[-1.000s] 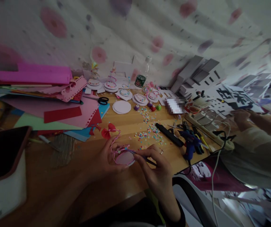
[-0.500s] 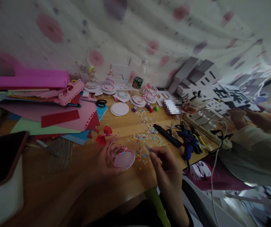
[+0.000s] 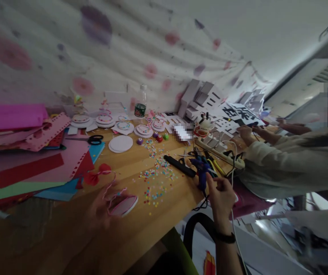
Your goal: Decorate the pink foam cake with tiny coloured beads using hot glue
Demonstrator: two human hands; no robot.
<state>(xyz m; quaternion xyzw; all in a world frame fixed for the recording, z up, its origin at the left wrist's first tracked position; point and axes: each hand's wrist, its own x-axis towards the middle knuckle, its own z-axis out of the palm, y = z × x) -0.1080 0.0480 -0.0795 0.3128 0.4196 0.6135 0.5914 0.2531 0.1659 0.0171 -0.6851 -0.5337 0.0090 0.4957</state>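
My left hand [image 3: 98, 214] holds a small craft piece [image 3: 123, 205] by its edge: a white round disc with a pink rim and pink twisted strands, tilted above the table. A red paper bow [image 3: 97, 175] stands up from it on a thin pink stem. My right hand [image 3: 222, 194] is at the table's right edge, close beside a blue hot glue gun [image 3: 201, 173]. Its thumb and fingers are curled together; whatever they pinch is too small or hidden to make out. Small coloured confetti dots [image 3: 155, 175] lie scattered between the hands.
White discs [image 3: 120, 144], decorated pieces [image 3: 105, 119] and a bottle [image 3: 140, 102] stand at the back. Coloured paper [image 3: 38, 152] and black scissors [image 3: 95, 139] lie left. A power strip [image 3: 221, 152] lies right; beyond it a co-worker's sleeve [image 3: 272, 160] reaches over the table.
My right hand has moved right, from beside the confetti to the glue gun. The left hand still holds the craft piece, now more tilted. The view has turned to the right.
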